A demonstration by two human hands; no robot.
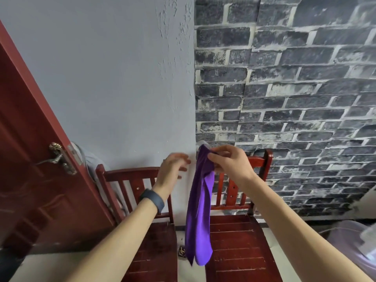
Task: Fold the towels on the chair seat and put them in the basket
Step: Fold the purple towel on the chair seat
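Step in hand: the right hand (230,161) is holding the purple towel (200,210) up in the air. I judge the fold is only just being started, with nothing yet squared.
Right hand: it is pinching the towel's bunched top between thumb and curled fingers.
Left hand: the left hand (173,169) is hovering at 9 o'clock of the pinch with fingers spread and loose, gripping nothing. It is blurred.
Towel's place: it is hanging straight toward 6 o'clock, in front of the gap between the two chairs and clear of both seats.
Next move: it is probably calling for the left hand to catch a second corner and spread the cloth flat.
Towel material: thin, smooth and limp, it is draping in long soft creases.
Right chair (240,247): dark red slatted wood, hard and glossy, with a bare seat.
Left chair (158,251): the same make, standing just beside it at 9 o'clock.
Basket (345,239): a pale, translucent rounded shape at 4 o'clock is likely it, though it is only partly showing.
Wall (295,78): a grey brick pattern is filling 1 to 3 o'clock.
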